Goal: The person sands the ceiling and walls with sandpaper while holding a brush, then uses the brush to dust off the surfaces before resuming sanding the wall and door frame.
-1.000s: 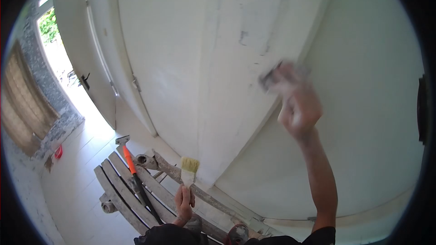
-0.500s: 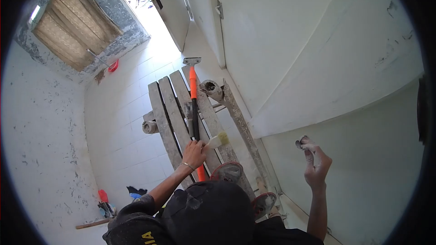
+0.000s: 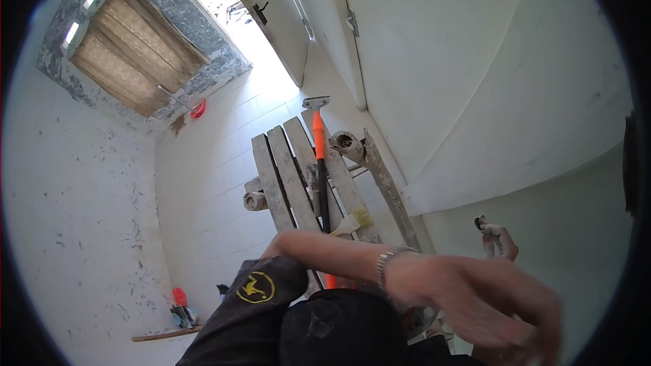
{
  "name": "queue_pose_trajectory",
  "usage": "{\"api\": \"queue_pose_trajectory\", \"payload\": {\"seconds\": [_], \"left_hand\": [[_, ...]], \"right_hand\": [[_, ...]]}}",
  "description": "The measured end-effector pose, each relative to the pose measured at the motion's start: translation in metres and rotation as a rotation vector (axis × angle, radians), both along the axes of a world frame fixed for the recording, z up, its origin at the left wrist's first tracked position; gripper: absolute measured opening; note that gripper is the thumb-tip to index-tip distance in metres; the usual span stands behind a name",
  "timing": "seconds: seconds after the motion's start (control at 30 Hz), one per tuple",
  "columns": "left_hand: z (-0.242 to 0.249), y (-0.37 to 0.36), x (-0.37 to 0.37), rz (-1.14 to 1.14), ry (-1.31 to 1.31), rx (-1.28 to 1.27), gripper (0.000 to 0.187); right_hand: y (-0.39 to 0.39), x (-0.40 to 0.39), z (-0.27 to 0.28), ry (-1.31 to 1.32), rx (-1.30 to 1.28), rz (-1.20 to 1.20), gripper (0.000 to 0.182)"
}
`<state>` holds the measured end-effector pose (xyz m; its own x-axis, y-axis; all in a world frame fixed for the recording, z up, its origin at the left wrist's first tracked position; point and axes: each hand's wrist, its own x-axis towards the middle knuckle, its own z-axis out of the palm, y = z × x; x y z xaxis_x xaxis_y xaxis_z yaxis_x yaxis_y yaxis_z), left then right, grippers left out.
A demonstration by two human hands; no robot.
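My left hand (image 3: 475, 295) reaches across my body to the right, close to the camera, with bent fingers smeared by motion and a metal-banded bracelet at the wrist. Behind it, my right hand (image 3: 500, 242) is raised before the wall, pinching a small dark-grey piece (image 3: 481, 222) dusted with white; its kind I cannot tell. A long-handled scraper (image 3: 319, 134), orange and black, lies along the slatted wooden bench (image 3: 278, 179). Beside its handle rests a paintbrush (image 3: 351, 222) with yellowish bristles and a pale handle. My left forearm crosses over the lower end of the bench.
A pale wall (image 3: 488, 95) rises on the right. Ahead, a door (image 3: 268, 24) stands open near a curtained window (image 3: 135, 51). A red dustpan (image 3: 197, 109) lies by the far wall. Low on the left are a red-topped item (image 3: 179, 297) and a wooden strip (image 3: 166, 334).
My left hand has left the paintbrush and scraper handle and swung right across my body. My right hand still holds the small piece, slightly lower in view. The view has shifted.
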<state>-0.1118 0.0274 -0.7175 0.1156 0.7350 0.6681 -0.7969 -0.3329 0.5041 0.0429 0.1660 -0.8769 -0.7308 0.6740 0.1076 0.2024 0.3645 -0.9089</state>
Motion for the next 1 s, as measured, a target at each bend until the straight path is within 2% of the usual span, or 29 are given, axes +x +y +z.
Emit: {"api": "queue_pose_trajectory", "payload": {"seconds": [0.03,0.1,0.13,0.2,0.33,0.37,0.4,0.57,0.77,0.97,1.0], "left_hand": [[-0.001,0.010,0.026,-0.010,-0.005,-0.014,0.036],[-0.009,0.030,0.070,0.294,-0.606,0.328,0.027],[-0.011,0.038,0.071,0.285,-0.606,0.321,0.027],[-0.014,0.047,0.067,0.133,-0.637,0.533,0.035],[-0.003,0.046,0.073,0.158,-0.641,0.448,0.023],[-0.010,0.049,0.082,0.165,-0.631,0.444,0.023],[-0.017,0.054,0.091,0.166,-0.620,0.439,0.023],[-0.027,0.065,0.109,0.147,-0.589,0.437,0.023],[-0.027,0.069,0.095,0.144,-0.561,0.408,0.023],[-0.037,0.072,0.104,0.138,-0.540,0.372,0.023],[-0.025,0.062,0.083,0.113,-0.538,0.374,0.024]], "right_hand": [[-0.001,0.005,-0.008,-0.005,-0.014,-0.010,0.011],[0.007,0.014,-0.025,0.063,-0.025,0.004,0.010],[0.005,0.016,-0.021,0.065,-0.029,-0.006,0.010],[0.001,0.019,-0.010,-0.048,-0.083,-0.098,0.009],[0.012,0.035,-0.034,0.125,-0.092,-0.117,0.010],[0.003,0.017,-0.012,0.128,-0.095,-0.104,0.010],[0.011,0.030,-0.029,0.124,-0.101,-0.124,0.010],[0.021,0.042,-0.042,0.097,-0.081,-0.146,0.011],[0.018,0.032,-0.040,0.122,-0.091,-0.140,0.010],[0.018,0.033,-0.016,-0.002,-0.045,-0.163,0.011],[0.020,0.035,-0.016,0.011,-0.041,-0.160,0.010]]}}
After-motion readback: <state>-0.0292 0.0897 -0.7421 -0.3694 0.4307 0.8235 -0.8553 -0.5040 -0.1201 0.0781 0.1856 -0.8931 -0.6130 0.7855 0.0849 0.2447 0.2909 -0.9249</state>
